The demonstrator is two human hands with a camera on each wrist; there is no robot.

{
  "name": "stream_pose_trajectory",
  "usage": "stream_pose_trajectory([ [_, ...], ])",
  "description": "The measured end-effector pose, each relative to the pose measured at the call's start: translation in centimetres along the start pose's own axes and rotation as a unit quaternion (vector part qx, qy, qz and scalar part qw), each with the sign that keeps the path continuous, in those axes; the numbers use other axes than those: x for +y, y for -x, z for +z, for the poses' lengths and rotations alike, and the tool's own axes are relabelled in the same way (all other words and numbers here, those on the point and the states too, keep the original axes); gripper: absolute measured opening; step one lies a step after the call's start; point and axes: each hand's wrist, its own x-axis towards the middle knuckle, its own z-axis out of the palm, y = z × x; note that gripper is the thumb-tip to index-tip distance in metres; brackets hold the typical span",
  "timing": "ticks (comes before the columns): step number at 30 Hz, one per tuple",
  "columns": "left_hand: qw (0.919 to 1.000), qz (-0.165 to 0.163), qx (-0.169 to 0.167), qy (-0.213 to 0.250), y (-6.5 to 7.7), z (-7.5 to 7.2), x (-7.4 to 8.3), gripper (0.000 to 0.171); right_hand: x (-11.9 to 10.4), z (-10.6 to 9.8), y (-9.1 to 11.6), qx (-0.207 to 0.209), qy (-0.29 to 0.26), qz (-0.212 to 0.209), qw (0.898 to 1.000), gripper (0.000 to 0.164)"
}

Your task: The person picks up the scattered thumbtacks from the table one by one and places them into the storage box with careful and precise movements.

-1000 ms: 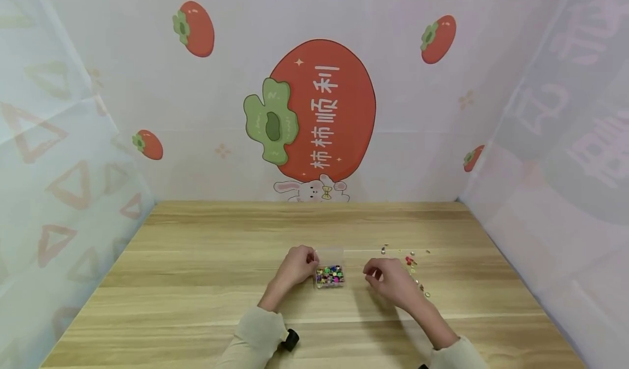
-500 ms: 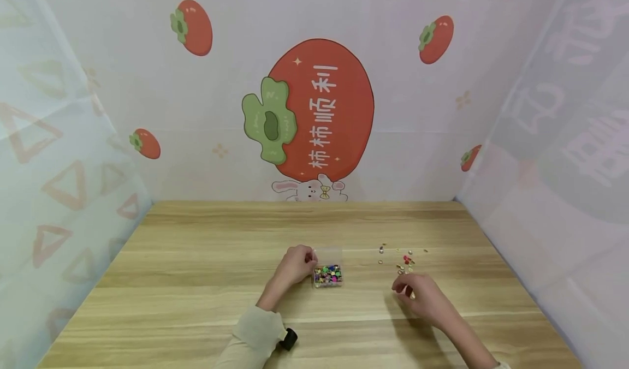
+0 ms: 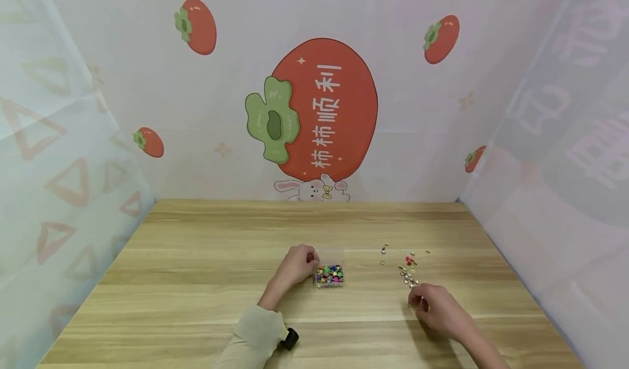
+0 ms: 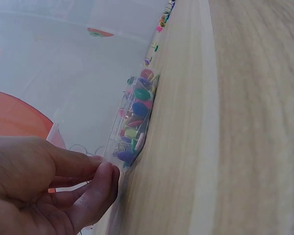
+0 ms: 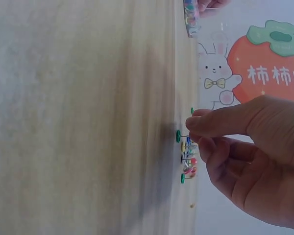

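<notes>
In front of you hangs the cloth (image 3: pixel 221 96), and below it lies the table (image 3: pixel 236 227). Your right hand (image 3: pixel 439 308) is low over the table, just on your side of the scattered pins; its fingers curl and thumb and forefinger come together. Your left hand (image 3: pixel 296 265) pinches a clear edge of the box (image 3: pixel 330 286), which sits on the table between your hands, nearer the left, filled with coloured pins. Smallest are the loose pins (image 3: pixel 409 260), well to the right of the box, and the green pin (image 5: pixel 179 136) by your right fingertips.

The box looks light, stiff and slick, likely brittle: pinch it gently at an edge and steady it, since a knock could shift it and spill it. The pins should be very light and hard, with smooth heads that may slip. Some stand point up, so take them by the side of the shaft or the head's rim, never from straight above.

Your right forearm runs out of the head view. The clear panel (image 3: pixel 329 256) behind the pins in the box is faint, and you cannot tell whether your left fingers hold that or the box's wall. Nor can you tell whether your right hand grips the green pin or only nears it.
</notes>
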Motion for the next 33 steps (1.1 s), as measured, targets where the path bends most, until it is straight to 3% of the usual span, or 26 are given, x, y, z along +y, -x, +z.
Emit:
stream_pose_trajectory([
  [10,1.0000,0.000,0.000,0.008,0.2,0.0,0.0,0.012,0.7,0.2,0.0,-0.017,0.016,0.014,1.000,0.028],
  [15,1.0000,-0.006,-0.001,0.007,0.2,0.0,0.1,0.012,0.5,0.4,-0.1,-0.012,0.011,0.035,0.999,0.025],
  [22,1.0000,-0.007,-0.004,0.003,0.0,0.0,0.4,0.012,0.2,0.5,-0.2,0.000,0.011,0.032,0.999,0.023],
  [33,1.0000,-0.007,0.002,-0.004,-0.1,0.1,0.3,0.011,-1.3,0.1,-1.9,0.015,-0.001,0.066,0.998,0.014],
])
